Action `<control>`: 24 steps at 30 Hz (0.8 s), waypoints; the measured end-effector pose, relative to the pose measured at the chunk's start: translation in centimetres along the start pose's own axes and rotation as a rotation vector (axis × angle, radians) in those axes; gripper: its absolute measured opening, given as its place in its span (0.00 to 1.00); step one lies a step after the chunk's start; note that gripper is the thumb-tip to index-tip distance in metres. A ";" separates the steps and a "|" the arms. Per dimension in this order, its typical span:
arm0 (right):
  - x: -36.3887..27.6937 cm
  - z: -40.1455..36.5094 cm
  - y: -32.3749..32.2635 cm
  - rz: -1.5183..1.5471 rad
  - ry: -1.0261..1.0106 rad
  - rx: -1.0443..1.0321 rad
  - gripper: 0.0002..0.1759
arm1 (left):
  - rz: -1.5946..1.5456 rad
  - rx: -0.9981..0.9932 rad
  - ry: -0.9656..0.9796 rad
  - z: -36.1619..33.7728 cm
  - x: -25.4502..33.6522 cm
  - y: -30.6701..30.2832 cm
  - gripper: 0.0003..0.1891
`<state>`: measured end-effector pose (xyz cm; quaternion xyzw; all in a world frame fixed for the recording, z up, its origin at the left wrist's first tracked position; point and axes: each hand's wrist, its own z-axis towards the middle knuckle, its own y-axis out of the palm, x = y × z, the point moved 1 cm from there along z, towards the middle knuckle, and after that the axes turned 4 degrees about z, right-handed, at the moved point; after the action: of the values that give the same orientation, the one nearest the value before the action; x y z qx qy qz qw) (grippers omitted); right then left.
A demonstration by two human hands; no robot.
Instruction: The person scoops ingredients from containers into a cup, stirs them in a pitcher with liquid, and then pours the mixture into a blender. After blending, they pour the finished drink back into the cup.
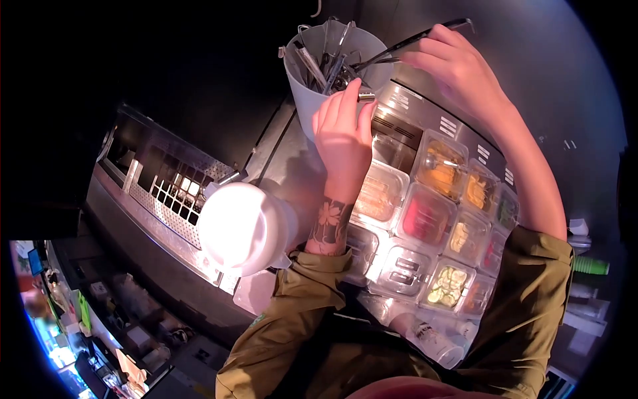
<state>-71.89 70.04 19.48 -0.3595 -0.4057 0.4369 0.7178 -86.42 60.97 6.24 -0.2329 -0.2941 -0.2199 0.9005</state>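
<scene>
My left hand [342,126] is closed in a pinch at the side of a tall translucent bucket [309,110], with a short shiny metal piece [366,97] between its fingertips. The rest of that piece cannot be made out. Above and to the right, my right hand [458,63] is closed on a long dark utensil with a hooked end [425,33]. Its other end reaches into the bucket, where its head is hidden. Several metal utensils [332,60] stand jumbled inside the bucket.
Lidded clear containers of cut food, including cucumber slices [448,287] and orange pieces [440,171], fill the counter below my hands. Left stands a white round-topped vessel [232,226], beside a perforated metal tray [163,216]. A printed cup [435,342] lies near my body.
</scene>
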 end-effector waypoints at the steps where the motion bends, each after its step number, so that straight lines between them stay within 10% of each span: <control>1: -0.1 0.4 0.4 -0.009 0.011 -0.031 0.14 | 0.008 -0.007 0.005 -0.1 0.0 -0.1 0.16; 14: -1.9 2.7 7.2 0.515 0.371 -0.149 0.21 | 0.179 -0.150 0.088 -4.4 -0.3 -2.0 0.10; 19: -6.3 3.0 7.4 0.464 0.477 -0.509 0.13 | 0.180 -0.138 0.079 -6.8 0.3 -3.2 0.11; 24: -6.5 3.1 4.7 0.398 0.250 -0.210 0.07 | 0.158 -0.187 0.063 -7.2 0.6 -3.5 0.12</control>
<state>-78.15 66.30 14.89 -0.5562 -0.2784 0.4770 0.6209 -84.76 54.06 2.42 -0.3312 -0.2248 -0.1816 0.8982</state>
